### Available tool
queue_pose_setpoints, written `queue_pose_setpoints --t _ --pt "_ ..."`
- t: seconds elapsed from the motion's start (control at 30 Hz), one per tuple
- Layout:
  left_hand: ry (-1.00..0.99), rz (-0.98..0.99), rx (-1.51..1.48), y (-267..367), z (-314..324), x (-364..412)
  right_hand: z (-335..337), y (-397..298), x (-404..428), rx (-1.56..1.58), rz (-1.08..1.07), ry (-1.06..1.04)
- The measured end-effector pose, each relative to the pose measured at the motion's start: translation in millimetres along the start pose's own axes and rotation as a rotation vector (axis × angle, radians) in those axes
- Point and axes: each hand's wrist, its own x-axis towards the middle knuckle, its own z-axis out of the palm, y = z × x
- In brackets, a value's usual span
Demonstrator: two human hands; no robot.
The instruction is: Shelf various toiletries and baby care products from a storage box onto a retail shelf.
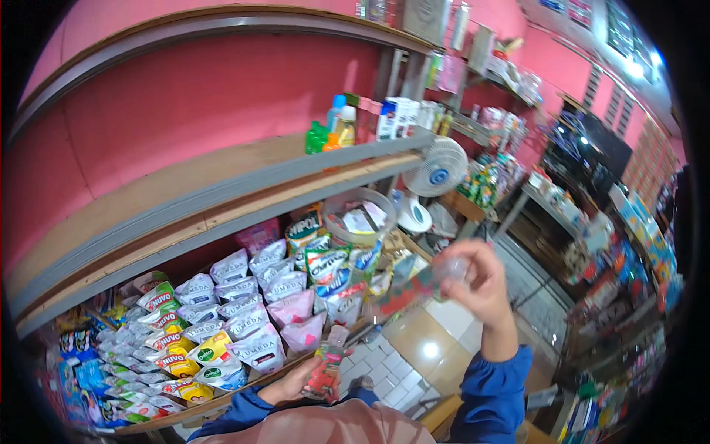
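Note:
My left hand [302, 380] is low in front of me, closed around a clear plastic bottle [327, 369] with a red and green label. Raised on the right, my right hand [477, 280] grips a second clear bottle [402, 294] by its end, the bottle lying slantwise and blurred. Refill pouches [258, 349] stand in rows on the low shelf left of my hands, white, pink, yellow and green ones among them.
A shelf board with a grey metal edge [222, 205] runs above the pouches, with several bottles [346, 126] at its far end. Beyond are a round plastic tub [359, 236] and a white fan [438, 167]. Stocked shelves line the right side.

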Motion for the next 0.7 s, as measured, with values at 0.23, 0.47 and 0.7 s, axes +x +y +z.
queue_pose_setpoints --t 0.23,0.47,0.7 --pt "0.339 0.297 -0.064 12 -30 7 -5 32 219 -0.065 -0.382 -0.031" --pt "0.704 0.456 -0.019 37 -2 74 24 117 367 -0.213 -0.447 -0.484" --pt "0.873 0.574 -0.06 44 9 129 39 152 405 -0.28 -0.444 -0.895"
